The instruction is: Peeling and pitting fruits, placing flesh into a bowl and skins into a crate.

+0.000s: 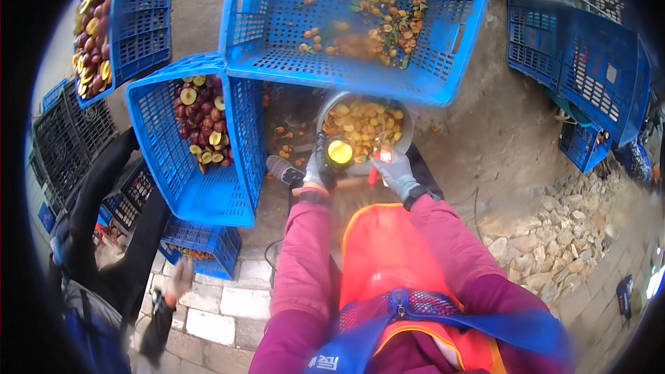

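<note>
My left hand, in a grey and black glove, is closed on a bright yellow cut fruit half at the near left rim of a round metal basin. Many yellow fruit pieces lie in that basin. To the right, my gloved right hand grips a small tool with a red handle. Its working end is blurred, so its kind is unclear. Both hands are close together over the basin's near side.
A blue crate with orange-brown fruit stones and leaves stands beyond the basin. Left of it, another blue crate holds dark red fruit halves. A co-worker's hand shows at lower left. Broken stones are heaped at right.
</note>
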A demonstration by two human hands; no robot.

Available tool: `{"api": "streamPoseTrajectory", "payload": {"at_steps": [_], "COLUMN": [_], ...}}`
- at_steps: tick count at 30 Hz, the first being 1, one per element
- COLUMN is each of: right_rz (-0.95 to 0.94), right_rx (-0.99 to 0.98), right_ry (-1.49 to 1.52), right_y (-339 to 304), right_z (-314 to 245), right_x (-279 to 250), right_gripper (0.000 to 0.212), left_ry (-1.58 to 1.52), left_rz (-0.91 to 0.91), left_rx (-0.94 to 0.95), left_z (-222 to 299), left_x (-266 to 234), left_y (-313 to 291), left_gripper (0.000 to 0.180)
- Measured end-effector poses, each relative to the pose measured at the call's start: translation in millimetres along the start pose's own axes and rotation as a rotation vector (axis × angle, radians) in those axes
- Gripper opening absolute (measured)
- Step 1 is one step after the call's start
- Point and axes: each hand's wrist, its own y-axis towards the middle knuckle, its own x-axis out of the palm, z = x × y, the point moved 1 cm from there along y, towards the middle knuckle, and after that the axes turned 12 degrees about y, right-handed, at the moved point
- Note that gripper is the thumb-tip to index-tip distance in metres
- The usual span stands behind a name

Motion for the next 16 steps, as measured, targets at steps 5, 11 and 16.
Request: {"api": "streamPoseTrajectory", "payload": {"at_steps": [5,11,16], "right_rz": [-0.294,-0.370,-0.371], "right_rx": [-0.069,0.126,0.141], "right_ry": [0.231,0.483,0.372], "right_y": [-55,-133,-187], "right_z": [-49,-117,-151], "right_x": [-21,-14,4], "right_gripper": [0.020,0.029,0.033], "left_ry": [-0.236,0.078,-0.657], "left_rz": [-0.096,0.080,0.153], "left_rx": [-0.005,0.145,0.137], "left_z": [-55,-72,-40], "left_x": [-18,-75,-193], "left_y": [-21,-75,-155], "left_gripper": [0.043,0.045,0.060]}}
